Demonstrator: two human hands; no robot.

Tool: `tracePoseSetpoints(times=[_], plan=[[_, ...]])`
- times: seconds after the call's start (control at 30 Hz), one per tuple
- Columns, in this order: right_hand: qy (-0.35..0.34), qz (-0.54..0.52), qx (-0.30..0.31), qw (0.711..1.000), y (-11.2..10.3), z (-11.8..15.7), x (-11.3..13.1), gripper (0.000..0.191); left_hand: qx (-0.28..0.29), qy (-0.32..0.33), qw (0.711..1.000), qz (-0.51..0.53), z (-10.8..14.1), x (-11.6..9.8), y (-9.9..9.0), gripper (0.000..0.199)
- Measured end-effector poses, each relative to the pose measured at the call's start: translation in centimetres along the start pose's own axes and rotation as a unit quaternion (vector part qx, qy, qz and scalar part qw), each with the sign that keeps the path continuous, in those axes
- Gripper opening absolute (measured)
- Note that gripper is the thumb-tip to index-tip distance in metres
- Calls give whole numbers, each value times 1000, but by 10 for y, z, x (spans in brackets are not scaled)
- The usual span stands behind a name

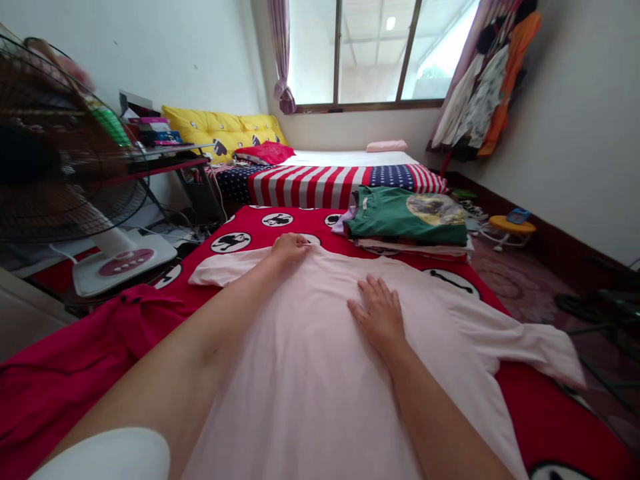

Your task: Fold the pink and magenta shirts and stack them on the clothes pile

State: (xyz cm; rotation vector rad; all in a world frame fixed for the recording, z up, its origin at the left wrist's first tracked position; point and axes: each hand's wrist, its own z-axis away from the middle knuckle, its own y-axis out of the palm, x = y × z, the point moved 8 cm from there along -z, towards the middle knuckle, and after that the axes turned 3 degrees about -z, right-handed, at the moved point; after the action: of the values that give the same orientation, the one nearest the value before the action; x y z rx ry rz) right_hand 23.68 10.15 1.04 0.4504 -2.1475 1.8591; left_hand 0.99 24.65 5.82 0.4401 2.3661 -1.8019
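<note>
A pale pink T-shirt (pixel 320 360) lies spread over a red patterned cover (pixel 545 420), its neckline toward the far side and its sleeves out to both sides. My left hand (pixel 291 249) pinches the cloth at the shirt's far edge, near the left end of the neckline. Flat on the upper chest of the shirt rests my right hand (pixel 380 312), its fingers a little apart. Beyond it sits a stack of folded clothes, with a green printed T-shirt (pixel 385 217) on top.
A crumpled magenta garment (pixel 145 320) lies at the left, near a white-based standing fan (pixel 125 260). Behind is a bed with a stars-and-stripes cover (pixel 310 187). Clothes (pixel 480 93) hang at the right wall, above a small orange stool (pixel 510 225).
</note>
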Motion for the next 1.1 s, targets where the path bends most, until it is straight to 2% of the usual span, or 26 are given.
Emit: tracePoseSetpoints(times=[0.17,0.23,0.33,0.4,0.53,0.67,0.77,0.9,1.1], plan=[[-2,-5,-2,1000,-1,2,1,51,-36,-13,999,-38,-2,-9,-1,26],[-2,-6,-3,1000,-1,2,1,51,-47,-19,997,-55,2,-16,0,23],[-2,-5,-3,1000,-1,2,1,51,-56,-19,995,-76,13,-30,-4,29],[-2,-3,-3,1000,-1,2,1,51,-33,-3,996,-83,22,-41,-4,31],[-5,-1,-3,1000,-1,1,2,52,55,43,995,-77,56,-55,5,36],[-4,4,2,1000,0,0,0,53,111,28,990,-79,100,-48,21,73],[-2,15,7,1000,2,-1,-1,54,115,16,990,-85,122,-39,28,78],[-3,38,22,999,3,-1,0,56,83,18,992,-95,128,-36,28,76],[-2,82,69,994,3,0,4,60,73,24,994,-79,127,-37,28,75]])
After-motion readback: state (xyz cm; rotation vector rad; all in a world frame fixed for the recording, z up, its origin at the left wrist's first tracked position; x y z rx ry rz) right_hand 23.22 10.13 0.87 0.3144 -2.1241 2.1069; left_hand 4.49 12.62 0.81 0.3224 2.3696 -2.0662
